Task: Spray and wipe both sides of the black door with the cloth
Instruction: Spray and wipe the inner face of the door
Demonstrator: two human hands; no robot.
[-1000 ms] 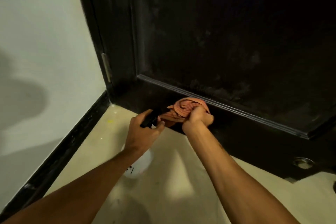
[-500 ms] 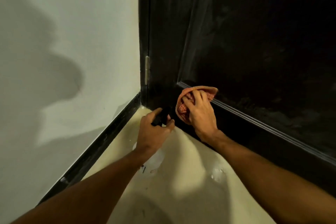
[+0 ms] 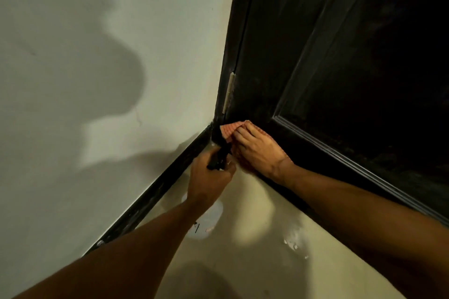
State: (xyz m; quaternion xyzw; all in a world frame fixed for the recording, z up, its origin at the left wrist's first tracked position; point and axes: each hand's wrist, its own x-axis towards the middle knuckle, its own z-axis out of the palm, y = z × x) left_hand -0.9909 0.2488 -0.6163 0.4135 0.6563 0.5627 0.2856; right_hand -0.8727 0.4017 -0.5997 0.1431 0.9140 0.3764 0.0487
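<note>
Right hand [image 3: 257, 150] pressing cloth [image 3: 229, 130] flat on black door [image 3: 364, 56], bottom hinge corner; left hand [image 3: 210, 181] gripping spray bottle [image 3: 206, 216]. Risk: nozzle crowding cloth, misting wall [image 3: 97, 56].

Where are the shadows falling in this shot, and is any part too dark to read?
Head view: a large soft shadow lies across the white wall at left, another on the floor at the bottom edge; the black door is nearly featureless at upper right; straight edges bow from the wide lens; small glints mark wet floor spots.

Pale wall [image 3: 97, 80], cream floor [image 3: 255, 238] — dim light
</note>
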